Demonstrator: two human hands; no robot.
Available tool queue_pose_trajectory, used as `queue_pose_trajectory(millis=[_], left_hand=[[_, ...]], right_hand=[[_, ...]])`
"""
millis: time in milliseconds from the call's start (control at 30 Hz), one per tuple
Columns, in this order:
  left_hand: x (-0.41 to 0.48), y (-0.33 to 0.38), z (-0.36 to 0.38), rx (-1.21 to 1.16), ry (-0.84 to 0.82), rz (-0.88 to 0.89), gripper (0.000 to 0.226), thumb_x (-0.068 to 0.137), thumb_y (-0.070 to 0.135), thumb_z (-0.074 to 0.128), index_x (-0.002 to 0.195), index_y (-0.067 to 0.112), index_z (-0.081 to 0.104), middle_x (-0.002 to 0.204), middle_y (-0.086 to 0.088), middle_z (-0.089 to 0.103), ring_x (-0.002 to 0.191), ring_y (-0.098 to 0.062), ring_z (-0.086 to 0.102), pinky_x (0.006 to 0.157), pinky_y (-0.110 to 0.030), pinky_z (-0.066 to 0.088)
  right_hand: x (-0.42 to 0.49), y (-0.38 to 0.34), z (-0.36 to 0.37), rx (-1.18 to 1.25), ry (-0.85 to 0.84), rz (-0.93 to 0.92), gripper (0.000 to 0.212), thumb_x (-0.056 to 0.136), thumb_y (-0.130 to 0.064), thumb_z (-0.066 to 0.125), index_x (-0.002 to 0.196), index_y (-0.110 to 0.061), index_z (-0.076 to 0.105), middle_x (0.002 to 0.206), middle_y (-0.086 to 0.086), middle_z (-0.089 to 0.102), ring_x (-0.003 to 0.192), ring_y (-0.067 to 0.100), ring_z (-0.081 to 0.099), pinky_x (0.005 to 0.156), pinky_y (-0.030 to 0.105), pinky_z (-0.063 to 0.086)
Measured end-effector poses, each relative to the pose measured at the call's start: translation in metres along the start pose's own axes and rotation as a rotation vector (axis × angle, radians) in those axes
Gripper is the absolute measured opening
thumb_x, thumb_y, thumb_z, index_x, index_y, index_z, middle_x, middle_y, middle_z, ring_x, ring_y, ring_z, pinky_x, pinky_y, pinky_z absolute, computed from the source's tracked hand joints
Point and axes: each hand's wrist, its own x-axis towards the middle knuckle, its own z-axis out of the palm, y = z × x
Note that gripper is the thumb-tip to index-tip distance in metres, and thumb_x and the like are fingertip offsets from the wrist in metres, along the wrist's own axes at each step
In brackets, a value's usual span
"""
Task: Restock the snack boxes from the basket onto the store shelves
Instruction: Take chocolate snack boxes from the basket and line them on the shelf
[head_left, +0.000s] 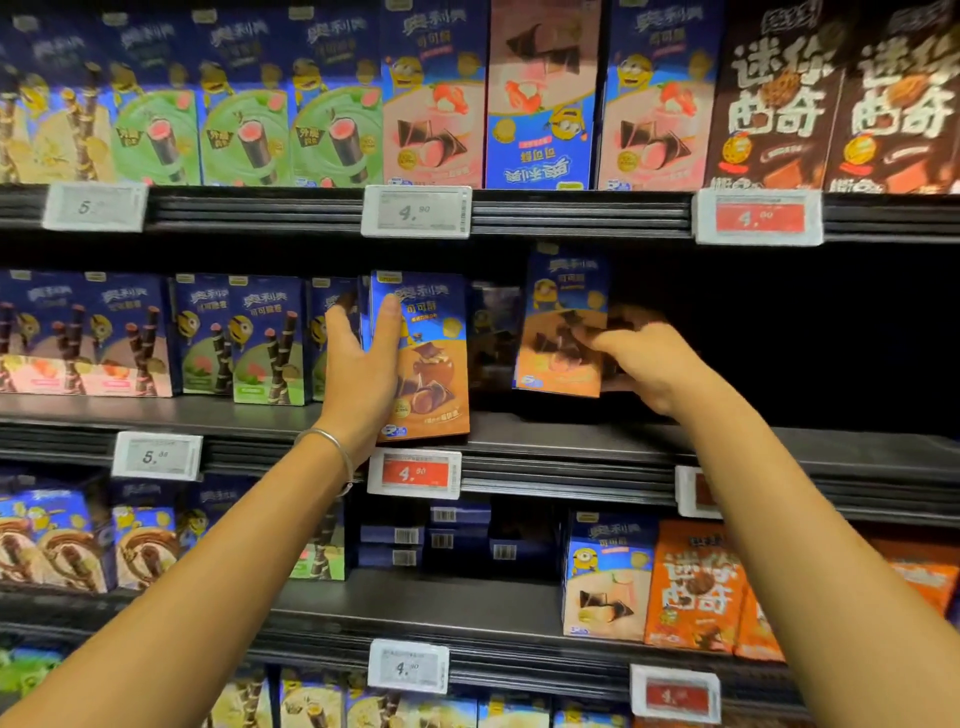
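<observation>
Snack boxes under review: one blue-and-orange cardboard snack box (558, 332) is held just right of frame centre, tilted; whether its base touches the black metal middle shelf (571, 441) cannot be told. A blue-and-brown cardboard snack box (431, 358) stands upright at that shelf's front edge at frame centre, above a red price label (414, 473). Assessment: the step in hand is seating the tilted box in the row. To do it well, its base should come down flat, its face should be turned forward and squared to the neighbour, and it should then be slid back into line. The dark unfilled bay (779, 338) at the right of the frame offers room, and the dim box (493, 332) standing between the two should not be knocked. Right hand (644, 358): fingers curled round the tilted box's right edge, carrying it. Left hand (363, 358): spread wide, thumb laid flat on the upright box's front, straight fingers reaching past its left edge towards the adjoining box. It appears to steady the box; whether it clamps cannot be told. A silver bangle (332, 447) sits on that wrist. No basket is in view.
</observation>
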Motion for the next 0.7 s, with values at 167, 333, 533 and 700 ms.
queue_pose_trajectory(millis=[167,333,533,700], left_hand=[[0.001,0.0,0.004,-0.002,0.027,-0.021,0.082,0.101,0.059,0.057,0.158,0.01,0.024,0.143,-0.013,0.061,0.097,-0.018,0.079,0.067,-0.028,0.062],[0.0,-0.001,0.007,-0.01,0.015,-0.016,0.053,0.103,0.057,0.056,0.134,0.019,0.038,0.112,-0.011,0.07,0.075,-0.011,0.079,0.056,-0.024,0.06],[0.0,0.001,0.007,-0.033,0.019,-0.025,0.035,0.103,0.055,0.057,0.114,0.025,0.043,0.103,-0.008,0.07,0.072,-0.012,0.078,0.055,-0.026,0.061],[-0.001,0.001,0.011,-0.045,0.026,-0.014,0.027,0.103,0.053,0.057,0.112,0.032,0.043,0.105,-0.004,0.071,0.076,-0.009,0.079,0.055,-0.02,0.058]], right_hand=[[0.046,0.029,-0.01,-0.404,0.162,-0.02,0.036,0.084,-0.026,0.08,0.115,-0.01,0.068,0.115,0.017,0.071,0.104,0.037,0.07,0.087,0.053,0.059],[0.066,0.031,-0.001,-0.731,0.208,-0.037,0.06,0.084,-0.055,0.073,0.128,-0.014,0.067,0.131,0.015,0.067,0.118,0.036,0.064,0.099,0.043,0.053],[0.075,0.032,0.009,-0.83,0.135,-0.012,0.051,0.094,-0.051,0.061,0.129,-0.014,0.066,0.134,0.014,0.064,0.122,0.035,0.061,0.103,0.04,0.048],[0.084,0.037,0.013,-0.729,0.134,0.018,0.044,0.097,-0.041,0.058,0.131,-0.013,0.063,0.136,0.012,0.062,0.118,0.033,0.062,0.1,0.037,0.051]])
